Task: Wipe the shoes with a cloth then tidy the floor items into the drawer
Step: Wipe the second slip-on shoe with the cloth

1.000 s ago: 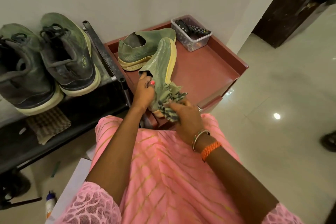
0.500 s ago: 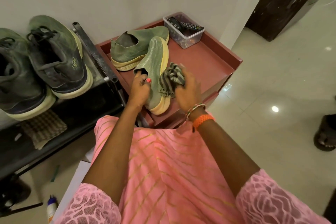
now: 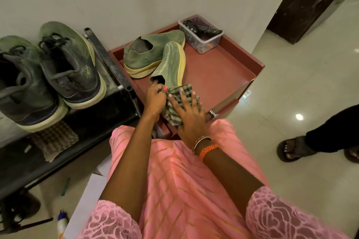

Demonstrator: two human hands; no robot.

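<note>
A green slip-on shoe [image 3: 172,62] with a yellow sole stands tilted on the red drawer tray [image 3: 223,75]. My left hand [image 3: 155,97] grips its heel opening, thumb outside and fingers inside. My right hand [image 3: 187,112] lies flat with spread fingers on a striped green cloth [image 3: 174,110], pressing it against the heel end of that shoe. The matching green shoe [image 3: 149,52] lies behind it on the tray.
A clear plastic box [image 3: 202,39] with remotes sits at the tray's far corner. Two dark lace-up sneakers [image 3: 66,66] stand on a black rack at left, a checked cloth [image 3: 52,139] below them. A bottle [image 3: 62,223] lies on the floor. Another person's sandalled foot [image 3: 293,147] stands at right.
My right hand has slid with the cloth from the shoe's side down to its heel end and flattened out over it. My left hand keeps its grip on the shoe.
</note>
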